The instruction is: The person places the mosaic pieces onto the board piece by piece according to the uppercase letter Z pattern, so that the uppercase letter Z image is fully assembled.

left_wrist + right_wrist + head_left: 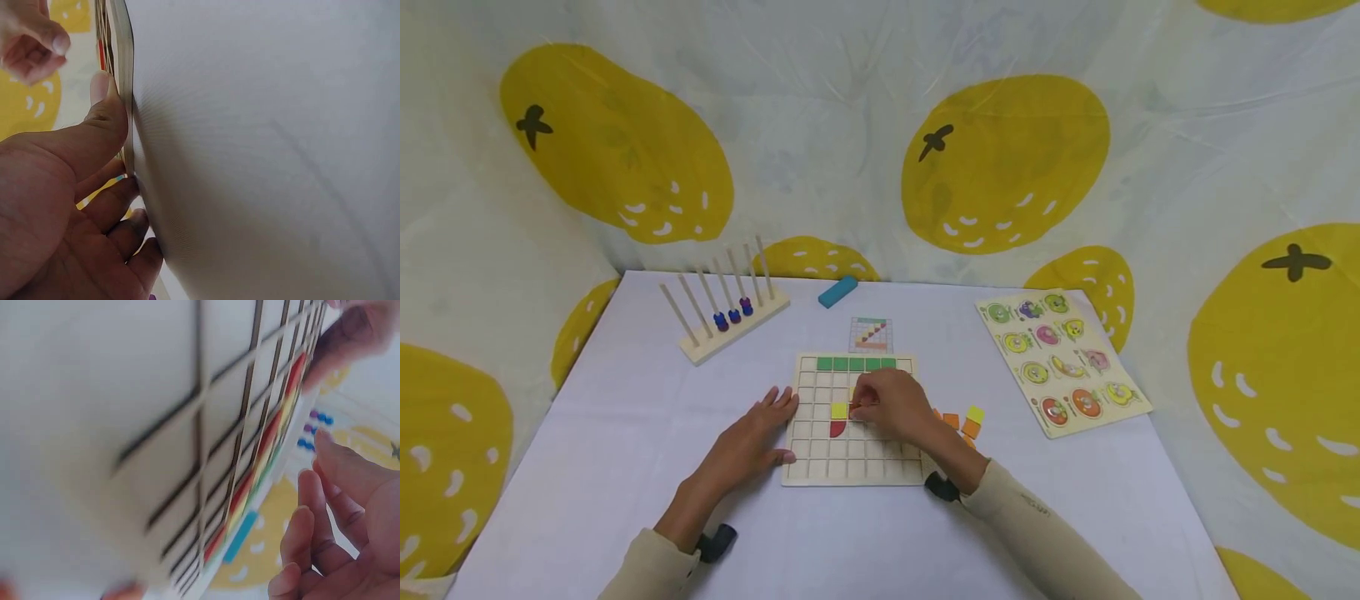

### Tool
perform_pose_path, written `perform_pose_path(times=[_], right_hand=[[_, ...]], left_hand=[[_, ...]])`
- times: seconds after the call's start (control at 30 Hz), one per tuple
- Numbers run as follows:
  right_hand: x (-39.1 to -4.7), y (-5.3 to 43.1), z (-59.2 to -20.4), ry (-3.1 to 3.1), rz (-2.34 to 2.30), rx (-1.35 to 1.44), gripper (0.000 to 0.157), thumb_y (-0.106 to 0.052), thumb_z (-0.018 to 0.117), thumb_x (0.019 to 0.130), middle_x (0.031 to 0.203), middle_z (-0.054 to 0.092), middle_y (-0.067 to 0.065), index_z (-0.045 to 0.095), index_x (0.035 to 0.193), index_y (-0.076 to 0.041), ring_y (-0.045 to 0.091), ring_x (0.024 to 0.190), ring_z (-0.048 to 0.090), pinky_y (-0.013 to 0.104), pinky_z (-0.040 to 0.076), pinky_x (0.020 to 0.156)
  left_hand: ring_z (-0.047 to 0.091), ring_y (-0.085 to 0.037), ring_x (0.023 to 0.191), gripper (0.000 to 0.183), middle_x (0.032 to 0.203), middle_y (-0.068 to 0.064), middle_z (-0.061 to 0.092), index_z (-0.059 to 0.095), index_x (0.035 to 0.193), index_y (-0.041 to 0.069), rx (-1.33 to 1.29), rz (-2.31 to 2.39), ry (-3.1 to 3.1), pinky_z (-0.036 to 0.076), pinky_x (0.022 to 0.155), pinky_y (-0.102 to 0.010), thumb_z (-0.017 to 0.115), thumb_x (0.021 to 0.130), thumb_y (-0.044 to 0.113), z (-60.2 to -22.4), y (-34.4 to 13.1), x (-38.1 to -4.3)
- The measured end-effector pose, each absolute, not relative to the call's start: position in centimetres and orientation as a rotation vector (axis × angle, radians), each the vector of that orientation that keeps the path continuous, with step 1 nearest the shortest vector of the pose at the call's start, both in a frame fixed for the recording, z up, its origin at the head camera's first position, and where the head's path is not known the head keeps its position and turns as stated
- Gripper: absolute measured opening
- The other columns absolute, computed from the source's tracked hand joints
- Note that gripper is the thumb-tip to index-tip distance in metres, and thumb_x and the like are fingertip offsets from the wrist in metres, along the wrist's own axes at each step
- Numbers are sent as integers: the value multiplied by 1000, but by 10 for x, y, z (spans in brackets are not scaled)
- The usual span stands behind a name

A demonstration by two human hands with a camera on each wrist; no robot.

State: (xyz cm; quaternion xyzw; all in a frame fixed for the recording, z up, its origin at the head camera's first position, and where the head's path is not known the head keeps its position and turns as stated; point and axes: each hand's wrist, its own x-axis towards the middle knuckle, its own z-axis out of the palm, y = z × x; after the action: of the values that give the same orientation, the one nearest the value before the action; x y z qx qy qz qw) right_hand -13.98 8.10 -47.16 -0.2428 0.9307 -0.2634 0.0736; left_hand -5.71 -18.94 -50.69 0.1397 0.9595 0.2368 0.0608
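Note:
A pale wooden grid board lies on the table. My left hand rests at its left edge, thumb against the side and fingers spread along it. Over the board's middle is my right hand, fingers loosely bent; nothing shows between thumb and fingers in the right wrist view. Just left of its fingertips are a yellow square tile and a red rounded tile. Green tiles line the top of the grid. The right hand hides part of the board, but red tiles show in a diagonal run.
A printed pattern card lies just behind the board. Loose orange tiles and a yellow one are to its right. Farther out are a peg stand with beads, a blue block and a fruit puzzle board.

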Motion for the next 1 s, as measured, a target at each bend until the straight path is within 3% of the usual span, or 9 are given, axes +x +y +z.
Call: perform_pose_path(times=[0.27, 0.67, 1.0], right_hand=[[-144, 138, -458, 2792, -846, -515, 14, -21, 89, 88, 81, 65, -9, 77, 95, -20, 15, 79, 55, 30, 47, 71], [-147, 231, -467, 2840, -765, -295, 18, -17, 88, 87, 91, 72, -1, 79, 101, -15, 19, 82, 57, 29, 46, 71], [-142, 256, -474, 2799, -686, -218, 23, -22, 90, 84, 89, 69, 2, 76, 98, -11, 19, 82, 57, 30, 43, 70]], left_hand=[[27, -39, 163, 99, 171, -14, 36, 42, 162, 5, 417, 718, 2907, 37, 125, -59, 93, 80, 25, -503, -187, -56], [28, -39, 162, 99, 171, -15, 36, 42, 162, 5, 421, 689, 2908, 37, 125, -59, 93, 80, 26, -504, -187, -56], [26, -39, 163, 99, 171, -14, 35, 41, 162, 6, 412, 684, 2904, 36, 125, -59, 92, 81, 27, -504, -187, -56]])
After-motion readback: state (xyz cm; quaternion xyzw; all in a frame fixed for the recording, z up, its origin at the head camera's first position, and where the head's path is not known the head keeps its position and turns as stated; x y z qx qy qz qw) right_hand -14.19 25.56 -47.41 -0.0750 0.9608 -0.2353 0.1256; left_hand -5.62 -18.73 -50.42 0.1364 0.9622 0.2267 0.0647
